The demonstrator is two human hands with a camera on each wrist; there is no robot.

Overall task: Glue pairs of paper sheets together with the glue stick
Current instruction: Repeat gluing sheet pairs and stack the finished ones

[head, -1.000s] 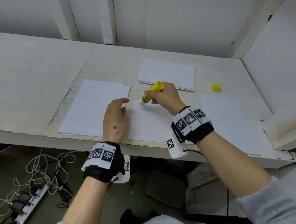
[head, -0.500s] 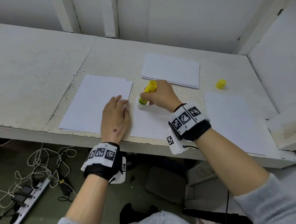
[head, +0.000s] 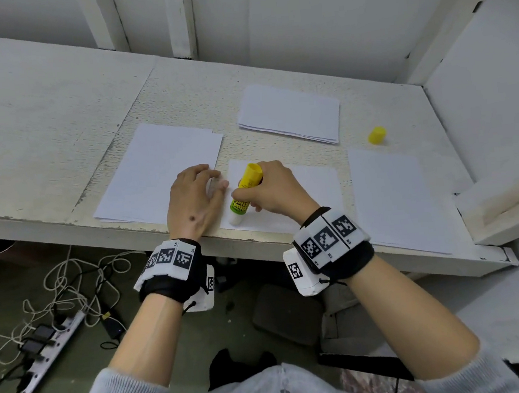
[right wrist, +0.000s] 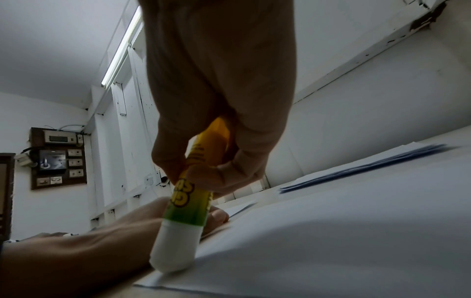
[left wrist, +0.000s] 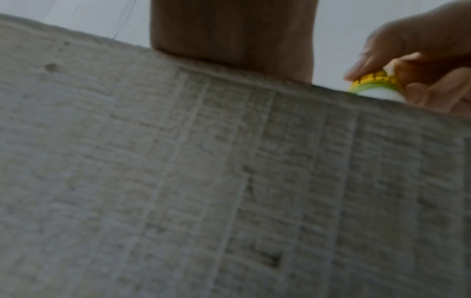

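Note:
A white sheet (head: 308,188) lies in front of me near the table's front edge. My right hand (head: 270,189) grips the yellow and green glue stick (head: 245,194), tilted, its white tip (right wrist: 173,260) pressed on the sheet's near left corner. My left hand (head: 195,199) lies flat with straight fingers at the sheet's left edge, partly on the left paper stack (head: 160,167). The left wrist view is blurred: it shows the table's front face, my left palm and the glue stick (left wrist: 374,84) in my right hand's fingers.
A second paper stack (head: 288,114) lies at the back, a single sheet (head: 394,196) at the right. The yellow glue cap (head: 376,135) stands beyond it. A raised ledge (head: 502,201) borders the table's right end. Cables and a power strip (head: 44,350) lie on the floor.
My right hand has drawn the glue stick down the sheet's left edge toward me, from the far corner to the near corner. The left hand stayed pressing in place.

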